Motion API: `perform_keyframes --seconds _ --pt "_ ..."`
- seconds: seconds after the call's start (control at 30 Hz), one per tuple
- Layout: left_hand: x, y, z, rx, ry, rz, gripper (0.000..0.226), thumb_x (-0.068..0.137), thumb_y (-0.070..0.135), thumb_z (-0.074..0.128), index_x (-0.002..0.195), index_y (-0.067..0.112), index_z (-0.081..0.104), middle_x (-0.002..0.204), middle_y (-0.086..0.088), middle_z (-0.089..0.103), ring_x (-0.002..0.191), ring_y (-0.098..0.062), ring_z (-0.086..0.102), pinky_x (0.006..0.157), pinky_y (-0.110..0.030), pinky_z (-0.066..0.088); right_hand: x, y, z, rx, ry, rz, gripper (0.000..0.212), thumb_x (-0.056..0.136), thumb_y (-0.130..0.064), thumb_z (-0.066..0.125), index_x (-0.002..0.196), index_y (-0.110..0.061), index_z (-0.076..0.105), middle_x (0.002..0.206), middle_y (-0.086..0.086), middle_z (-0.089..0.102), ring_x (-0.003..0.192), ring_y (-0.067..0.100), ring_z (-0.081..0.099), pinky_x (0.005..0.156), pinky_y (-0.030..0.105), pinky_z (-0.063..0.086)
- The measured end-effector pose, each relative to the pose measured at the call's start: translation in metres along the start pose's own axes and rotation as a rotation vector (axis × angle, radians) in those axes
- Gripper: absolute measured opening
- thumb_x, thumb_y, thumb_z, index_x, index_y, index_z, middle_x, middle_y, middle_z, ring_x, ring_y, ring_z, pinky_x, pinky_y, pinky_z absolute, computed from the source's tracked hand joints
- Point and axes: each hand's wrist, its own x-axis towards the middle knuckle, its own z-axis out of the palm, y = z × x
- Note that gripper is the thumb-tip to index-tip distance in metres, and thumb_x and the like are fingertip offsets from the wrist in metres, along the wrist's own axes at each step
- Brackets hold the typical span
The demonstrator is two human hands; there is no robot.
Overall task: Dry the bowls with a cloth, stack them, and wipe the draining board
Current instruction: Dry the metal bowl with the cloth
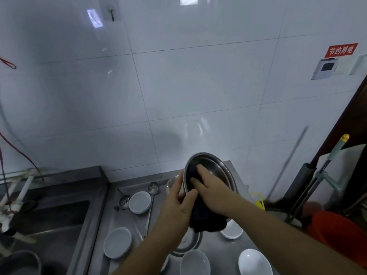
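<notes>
The left hand (178, 205) grips the steel bowl's (216, 169) rim; the right hand (210, 191) presses a dark cloth (206, 219) inside it. White bowls (139, 202) and ladles (153, 189) crowd the draining board (218, 253) below.

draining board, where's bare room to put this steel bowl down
Bare steel on the draining board between the cloth and the two front white bowls. The left side is crowded with ladles and white dishes.
</notes>
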Motion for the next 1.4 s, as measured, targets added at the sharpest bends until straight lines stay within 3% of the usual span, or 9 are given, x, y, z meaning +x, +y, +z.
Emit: perform_keyframes --seconds 0.2,0.33,0.53,0.7,0.8,1.0,1.13,1.27,1.4 --pt "-0.004 -0.004 0.015 -0.044 0.059 -0.017 0.057 0.105 0.006 0.057 0.148 0.042 0.05 0.111 -0.014 0.079 0.105 -0.036 0.077 0.075 -0.052 0.066 0.019 0.02 -0.012 -0.457 0.157 -0.074 0.007 0.108 -0.027 0.049 0.107 -0.019 0.049 0.107 0.009 0.061 0.101 0.032 0.057 0.089 0.046 0.046" --pt "-0.002 -0.002 0.018 -0.006 0.095 0.002 0.062 0.104 0.007 0.059 0.147 0.05 0.049 0.119 -0.01 0.078 0.106 -0.037 0.077 0.074 -0.052 0.066 0.015 0.019 -0.002 -0.418 0.189 0.142 0.016 0.111 -0.034 0.038 0.113 -0.02 0.045 0.111 0.014 0.059 0.1 0.038 0.061 0.088 0.05 0.051" --pt "-0.016 -0.013 0.022 0.277 0.141 0.079 0.076 0.085 0.04 0.069 0.15 0.063 0.037 0.116 0.019 0.076 0.106 -0.016 0.077 0.092 -0.053 0.063 -0.003 0.027 0.004 0.194 0.135 0.431 0.019 0.111 -0.034 0.041 0.124 -0.024 0.052 0.118 0.011 0.069 0.093 0.022 0.066 0.071 0.035 0.049" --pt "-0.028 -0.018 0.018 0.474 0.089 0.108 0.094 0.076 0.051 0.074 0.155 0.067 0.024 0.128 0.02 0.072 0.117 -0.006 0.071 0.101 -0.047 0.059 -0.008 0.025 0.0 0.965 0.165 0.62 0.03 0.106 -0.035 0.057 0.125 -0.018 0.073 0.113 0.019 0.078 0.098 0.042 0.078 0.081 0.057 0.064" --pt "-0.026 -0.015 0.011 0.672 0.032 0.155 0.097 0.077 0.057 0.073 0.152 0.073 0.014 0.132 0.021 0.067 0.114 -0.001 0.07 0.101 -0.038 0.059 -0.005 0.024 -0.01 1.215 0.201 0.654 0.052 0.103 -0.051 0.058 0.122 -0.005 0.073 0.11 0.023 0.078 0.091 0.044 0.078 0.071 0.053 0.064" --pt "-0.015 -0.008 -0.013 1.048 -0.1 0.349 0.108 0.089 0.038 0.081 0.153 0.072 0.0 0.146 0.033 0.041 0.115 0.006 0.057 0.094 0.005 0.037 -0.014 0.022 -0.035 1.353 0.108 0.669 0.086 0.074 -0.078 0.072 0.109 0.001 0.081 0.119 0.03 0.074 0.1 0.051 0.074 0.082 0.063 0.06" --pt "-0.001 -0.006 -0.025 1.095 -0.124 0.463 0.104 0.09 0.033 0.078 0.158 0.065 0.005 0.17 0.03 0.016 0.15 0.002 0.03 0.119 -0.014 0.031 -0.02 0.017 -0.035 1.32 0.157 0.625 0.062 0.08 -0.052 0.08 0.12 -0.005 0.074 0.106 0.023 0.079 0.08 0.041 0.078 0.072 0.052 0.064" --pt "0.002 -0.013 -0.03 0.962 0.127 0.28 0.091 0.092 0.036 0.079 0.161 0.044 0.021 0.168 0.017 0.025 0.149 0.002 0.032 0.117 -0.026 0.035 -0.024 0.015 -0.032 1.382 0.22 0.518 0.048 0.098 -0.049 0.063 0.116 -0.006 0.072 0.095 0.019 0.08 0.07 0.035 0.078 0.063 0.041 0.063" --pt "0.0 -0.022 -0.021 0.149 0.309 -0.236 0.029 0.107 0.015 0.051 0.13 0.005 0.065 0.111 -0.007 0.074 0.082 -0.013 0.067 0.071 -0.025 0.055 -0.026 0.023 -0.026 1.348 0.222 0.507 0.061 0.098 -0.059 0.056 0.13 -0.009 0.068 0.106 0.018 0.078 0.088 0.037 0.076 0.087 0.043 0.053"
